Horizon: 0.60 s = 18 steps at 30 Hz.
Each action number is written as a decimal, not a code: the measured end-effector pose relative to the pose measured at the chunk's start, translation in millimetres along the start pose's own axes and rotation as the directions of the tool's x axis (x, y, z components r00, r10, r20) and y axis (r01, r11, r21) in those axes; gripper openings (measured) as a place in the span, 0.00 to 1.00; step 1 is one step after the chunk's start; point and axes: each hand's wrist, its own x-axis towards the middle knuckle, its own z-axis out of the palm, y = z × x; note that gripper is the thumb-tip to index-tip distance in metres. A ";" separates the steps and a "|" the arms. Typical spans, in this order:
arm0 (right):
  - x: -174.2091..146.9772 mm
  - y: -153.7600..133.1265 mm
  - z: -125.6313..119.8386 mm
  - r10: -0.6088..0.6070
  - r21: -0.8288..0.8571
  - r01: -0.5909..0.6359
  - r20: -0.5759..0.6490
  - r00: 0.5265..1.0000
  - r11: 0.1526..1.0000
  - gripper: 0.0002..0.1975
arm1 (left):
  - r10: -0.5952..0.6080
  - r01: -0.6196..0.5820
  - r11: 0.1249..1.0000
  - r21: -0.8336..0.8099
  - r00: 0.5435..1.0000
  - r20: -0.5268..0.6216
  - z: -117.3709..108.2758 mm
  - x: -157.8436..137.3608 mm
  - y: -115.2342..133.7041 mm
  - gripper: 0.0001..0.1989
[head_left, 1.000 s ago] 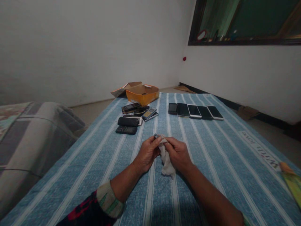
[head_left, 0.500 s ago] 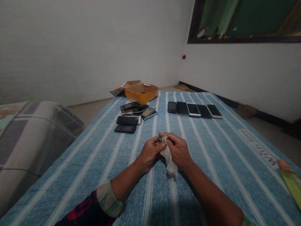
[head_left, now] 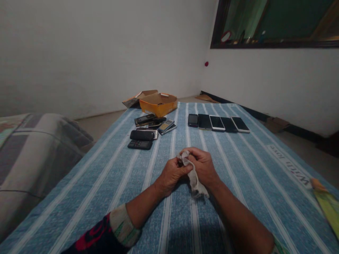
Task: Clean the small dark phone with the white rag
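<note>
My left hand [head_left: 171,173] and my right hand [head_left: 204,166] are pressed together over the blue striped sheet [head_left: 246,169]. Between them is a crumpled white cloth [head_left: 194,179]; my right hand pinches it, and its tail hangs down onto the sheet. My left hand's fingers are curled around something small that the cloth covers, so it does not show now. Farther back on the left lies a loose pile of old keypad phones [head_left: 147,129]. A tidy row of several smartphones [head_left: 217,123] lies face up at the back right.
An open orange cardboard box [head_left: 158,102] sits at the sheet's far end. A folded grey blanket [head_left: 29,155] lies to the left. A yellow-green flat item [head_left: 327,208] rests at the right edge. White walls and a dark-framed window [head_left: 272,24] stand behind.
A small grey object showed at my left fingertips a second ago; the cloth has since been drawn over it. Both hands have closed together and shifted slightly right.
</note>
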 end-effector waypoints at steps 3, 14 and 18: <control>0.1 -2.7 1.0 0.005 0.008 -0.005 -0.003 1.000 1.000 0.05 | -0.003 0.003 1.000 -0.005 1.000 -0.008 -0.2 0.1 -2.7 0.25; 1.3 7.0 3.6 0.006 -0.073 -0.010 -0.051 0.999 0.997 0.06 | 0.005 -0.004 0.999 -0.039 1.000 0.018 -2.9 -0.3 -3.3 0.25; -1.4 3.4 4.1 0.009 -0.054 -0.012 -0.055 0.998 0.998 0.07 | 0.001 0.000 0.999 -0.038 1.000 0.025 -1.9 -0.1 -0.7 0.25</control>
